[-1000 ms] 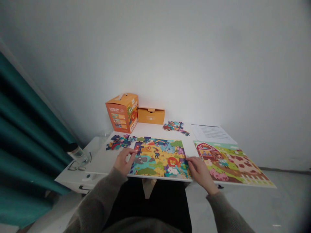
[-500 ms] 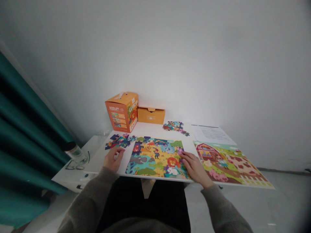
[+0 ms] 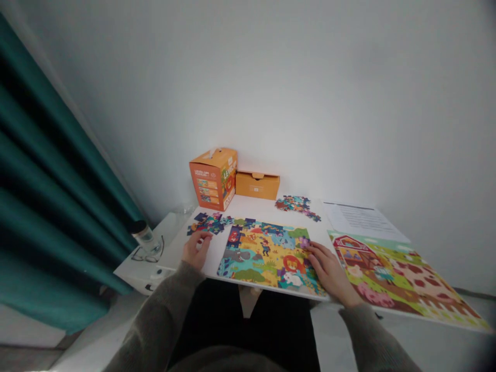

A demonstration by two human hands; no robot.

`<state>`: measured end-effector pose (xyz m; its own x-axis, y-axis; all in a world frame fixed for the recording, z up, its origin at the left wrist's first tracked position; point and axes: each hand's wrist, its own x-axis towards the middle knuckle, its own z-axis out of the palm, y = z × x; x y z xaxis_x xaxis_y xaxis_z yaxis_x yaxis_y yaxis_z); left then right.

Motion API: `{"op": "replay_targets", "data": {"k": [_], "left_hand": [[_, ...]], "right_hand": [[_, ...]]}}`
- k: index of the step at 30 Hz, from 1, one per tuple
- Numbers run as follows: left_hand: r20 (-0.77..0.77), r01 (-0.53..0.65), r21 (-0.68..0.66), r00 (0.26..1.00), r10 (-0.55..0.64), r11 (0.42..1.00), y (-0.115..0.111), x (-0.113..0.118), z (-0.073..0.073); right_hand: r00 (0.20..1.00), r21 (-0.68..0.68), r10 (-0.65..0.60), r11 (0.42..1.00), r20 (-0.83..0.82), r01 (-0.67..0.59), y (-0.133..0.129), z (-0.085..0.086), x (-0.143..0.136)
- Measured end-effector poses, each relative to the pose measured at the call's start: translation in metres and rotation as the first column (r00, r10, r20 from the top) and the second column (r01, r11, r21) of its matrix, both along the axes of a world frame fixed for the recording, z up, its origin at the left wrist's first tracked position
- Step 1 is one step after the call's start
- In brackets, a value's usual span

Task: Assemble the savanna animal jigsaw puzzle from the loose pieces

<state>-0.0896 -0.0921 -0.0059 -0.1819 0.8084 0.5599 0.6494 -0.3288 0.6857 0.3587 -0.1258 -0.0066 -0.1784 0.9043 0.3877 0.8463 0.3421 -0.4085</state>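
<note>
A jigsaw puzzle (image 3: 253, 258) with a lion, a hippo and other animals lies on the white table, dark pieces set along its upper and left parts. My right hand (image 3: 329, 271) rests on its right edge, fingers stretched out beside a purple animal. Left of the puzzle, my left hand (image 3: 196, 250) is closed, thumb and fingertips curled together. Whether a piece is between them I cannot make out. Just beyond that hand is a pile of loose dark puzzle pieces (image 3: 207, 223).
An orange puzzle box (image 3: 209, 178) and a smaller orange box (image 3: 258, 185) stand by the wall. More loose pieces (image 3: 294, 203) lie farther back. To the right are a printed sheet (image 3: 362, 221) and a farm picture (image 3: 403, 276). A bottle (image 3: 146, 238) and glasses (image 3: 147, 256) sit at left.
The head view has turned left, so everything appears farther right. Both hands keep nearly the same places relative to the puzzle.
</note>
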Motion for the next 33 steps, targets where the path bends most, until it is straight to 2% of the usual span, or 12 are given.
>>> {"op": "replay_targets", "data": {"k": [3,6,9,14,17,20,25,33], "left_hand": [[-0.121,-0.022,0.01,0.992,0.023,1.0,0.02,-0.02,0.005],[-0.276,-0.047,-0.027,0.96,0.038,0.999,0.049,-0.045,0.016],[-0.427,-0.021,-0.149,0.903,-0.045,0.989,0.075,-0.061,0.027],[-0.647,0.081,-0.314,0.711,-0.276,0.946,0.099,-0.054,0.034],[-0.686,0.067,-0.444,0.615,-0.387,0.894,0.108,-0.046,0.036],[-0.698,0.056,-0.504,0.561,-0.444,0.862,0.115,-0.044,0.037],[-0.71,0.089,-0.482,0.543,-0.448,0.872,0.123,-0.045,0.035],[-0.65,0.167,-0.482,0.59,-0.479,0.86,0.126,-0.051,0.035]], "right_hand": [[1.0,0.014,-0.002,1.0,0.004,0.002,0.0,-0.002,0.001],[1.0,0.026,0.006,1.0,0.017,-0.006,0.001,-0.004,0.002],[1.0,0.033,-0.002,0.999,0.015,0.002,0.002,-0.007,0.003],[1.0,0.043,-0.005,0.999,0.011,0.005,0.004,-0.008,0.005],[1.0,0.035,-0.006,0.999,0.012,0.006,0.003,-0.008,0.005],[1.0,0.039,-0.005,0.999,0.009,0.005,0.002,-0.009,0.005],[1.0,0.064,-0.015,0.998,0.007,0.014,0.0,-0.008,0.004],[1.0,0.049,-0.014,0.999,0.004,0.014,0.0,-0.008,0.004]]}}
